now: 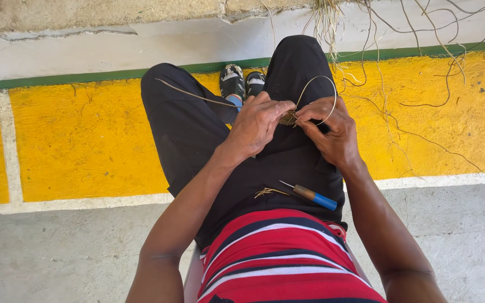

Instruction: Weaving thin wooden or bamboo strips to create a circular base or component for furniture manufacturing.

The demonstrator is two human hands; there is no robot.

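My left hand (pixel 256 124) and my right hand (pixel 332 132) meet above my lap, both pinching a small woven straw piece (pixel 288 118) between the fingertips. A thin straw strand (pixel 322 90) loops up and over from the piece around my right hand. Another long strand (pixel 189 94) trails left across my left knee. On my lap, below the hands, lies an awl (pixel 310 195) with a brown and blue handle, its metal tip pointing up-left. A tiny tuft of straw scraps (pixel 266 192) rests beside the awl's tip.
I sit on a pale seat (pixel 193 278) in black trousers and a red striped shirt, sandalled feet (pixel 242 81) below. The ground has a yellow painted band (pixel 85 140), a green stripe and grey concrete (pixel 57 252). Loose dry straw (pixel 422 84) is scattered at the upper right.
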